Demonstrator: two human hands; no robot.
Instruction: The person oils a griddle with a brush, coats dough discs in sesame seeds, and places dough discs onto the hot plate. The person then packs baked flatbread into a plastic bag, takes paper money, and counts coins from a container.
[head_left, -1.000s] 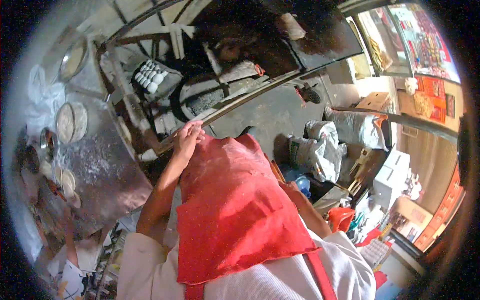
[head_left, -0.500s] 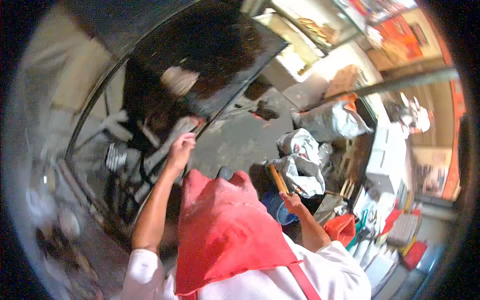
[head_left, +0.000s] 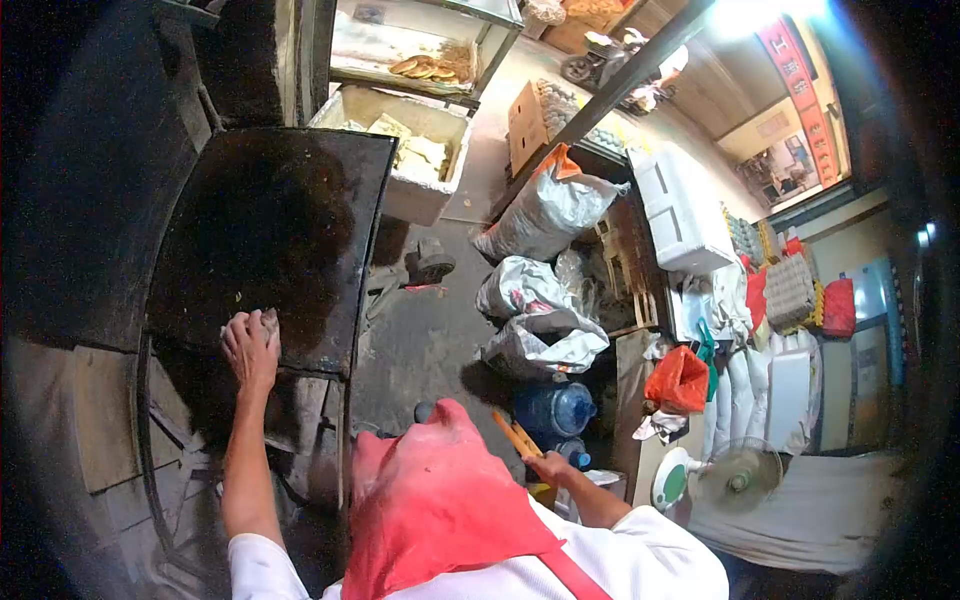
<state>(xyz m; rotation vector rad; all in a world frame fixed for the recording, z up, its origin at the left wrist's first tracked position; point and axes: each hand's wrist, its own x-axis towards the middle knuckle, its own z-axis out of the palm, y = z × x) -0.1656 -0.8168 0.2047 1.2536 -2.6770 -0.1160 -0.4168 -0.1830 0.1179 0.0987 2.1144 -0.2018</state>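
My left hand (head_left: 252,345) rests at the near edge of a dark, worn tabletop (head_left: 270,220), palm down. Its fingers are bent together, with a small greyish patch at the tips; what they hold, if anything, is hidden. Low on the right, my right hand (head_left: 548,466) grips two slim orange-brown wooden sticks (head_left: 512,434) by one end. Whether the sticks are joined cannot be seen. Beside them lie large blue water bottles (head_left: 556,408). A red apron (head_left: 450,500) covers my front.
A white foam box (head_left: 440,190) with pale, flat pieces stands beyond the table. White sacks (head_left: 545,340) line the floor's right side. Farther right are a white box (head_left: 680,210), a red bag (head_left: 676,378) and a fan (head_left: 735,475).
The view has swung right and steadied. My left hand has come down onto the tabletop's near edge. A pale, roundish blur over the dark surface is gone. My right hand keeps the sticks.
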